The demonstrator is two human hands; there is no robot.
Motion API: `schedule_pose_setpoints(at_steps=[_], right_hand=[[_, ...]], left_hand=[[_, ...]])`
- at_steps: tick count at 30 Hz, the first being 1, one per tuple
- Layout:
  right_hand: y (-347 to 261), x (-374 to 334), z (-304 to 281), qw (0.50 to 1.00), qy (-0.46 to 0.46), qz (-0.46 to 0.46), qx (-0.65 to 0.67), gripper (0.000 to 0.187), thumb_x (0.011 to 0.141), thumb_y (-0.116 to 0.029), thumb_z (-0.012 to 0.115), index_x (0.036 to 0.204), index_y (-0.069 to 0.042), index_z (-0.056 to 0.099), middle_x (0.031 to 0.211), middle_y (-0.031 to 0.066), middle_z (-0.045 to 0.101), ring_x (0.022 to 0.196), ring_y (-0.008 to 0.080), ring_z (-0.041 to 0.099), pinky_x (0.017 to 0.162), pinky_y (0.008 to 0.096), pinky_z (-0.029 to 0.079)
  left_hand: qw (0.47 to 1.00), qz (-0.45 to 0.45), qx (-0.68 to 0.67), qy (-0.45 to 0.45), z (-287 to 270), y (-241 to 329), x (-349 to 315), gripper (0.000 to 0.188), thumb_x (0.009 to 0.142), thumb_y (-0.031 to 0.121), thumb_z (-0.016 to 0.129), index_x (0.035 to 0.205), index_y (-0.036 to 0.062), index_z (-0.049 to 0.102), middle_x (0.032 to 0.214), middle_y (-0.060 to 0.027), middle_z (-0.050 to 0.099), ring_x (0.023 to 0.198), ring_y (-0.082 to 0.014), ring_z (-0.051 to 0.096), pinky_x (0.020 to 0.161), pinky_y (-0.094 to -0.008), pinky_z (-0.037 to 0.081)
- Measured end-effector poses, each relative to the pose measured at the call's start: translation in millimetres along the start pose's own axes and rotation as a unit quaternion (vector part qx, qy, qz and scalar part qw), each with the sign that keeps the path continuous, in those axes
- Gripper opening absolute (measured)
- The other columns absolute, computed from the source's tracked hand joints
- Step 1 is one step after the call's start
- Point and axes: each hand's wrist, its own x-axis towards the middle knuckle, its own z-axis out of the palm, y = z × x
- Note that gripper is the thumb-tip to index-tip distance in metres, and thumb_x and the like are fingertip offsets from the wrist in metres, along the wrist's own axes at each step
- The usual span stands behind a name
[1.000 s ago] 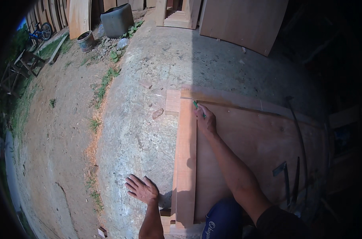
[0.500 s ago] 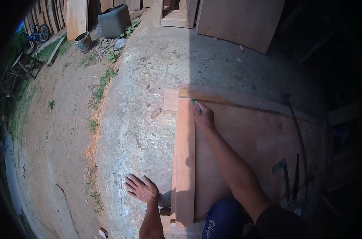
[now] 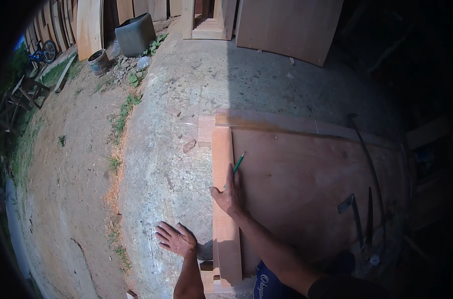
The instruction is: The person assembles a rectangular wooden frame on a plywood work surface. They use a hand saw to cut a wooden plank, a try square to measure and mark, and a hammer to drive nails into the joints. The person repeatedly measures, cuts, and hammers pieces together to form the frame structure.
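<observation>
My left hand lies flat on the sunlit concrete with its fingers spread, left of the wooden panel. My right hand is on the long narrow board along the panel's left side. Its thumb reaches the board's left edge, and the fingers lie over the top. A green pencil is held between those fingers, its tip slanting up and right over the panel. At the far end of the panel runs a crosswise wooden strip.
On the panel's right part lie a tool with a flat metal head, a dark long blade and a long curved bar. Brick fragments dot the concrete. Behind stand a large wooden sheet, a grey container and a bucket.
My right hand has come back toward me along the board from its far end, with the pencil still held, and its thumb has spread to the board's left edge. My left hand stays put.
</observation>
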Motion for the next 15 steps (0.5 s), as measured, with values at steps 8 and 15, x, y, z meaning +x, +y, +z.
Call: schedule_pose_setpoints(at_steps=[8, 15], right_hand=[[-4, 9, 14, 1.0, -0.005, -0.007, 0.003, 0.103, 0.08, -0.021, 0.079, 0.156, 0.004, 0.015, 0.151, 0.0357, 0.029, 0.141, 0.0498, 0.032, 0.116, 0.0486, 0.035], [-7, 19, 15, 1.0, 0.023, -0.012, -0.006, 0.103, 0.079, -0.022, 0.08, 0.154, 0.006, 0.017, 0.15, 0.0363, 0.032, 0.139, 0.0496, 0.036, 0.114, 0.0487, 0.037]], left_hand=[[1.0, -0.006, 0.006, -0.005, -1, 1, 0, 0.073, 0.102, 0.053, 0.036, 0.161, 0.0125, 0.023, 0.169, -0.0135, 0.016, 0.156, -0.0359, 0.011, 0.123, -0.0576, 0.008], [1.0, -0.002, 0.007, 0.012, 2, -2, 0, 0.071, 0.103, 0.053, 0.036, 0.161, 0.0134, 0.023, 0.169, -0.0129, 0.017, 0.156, -0.0351, 0.011, 0.123, -0.0577, 0.009]])
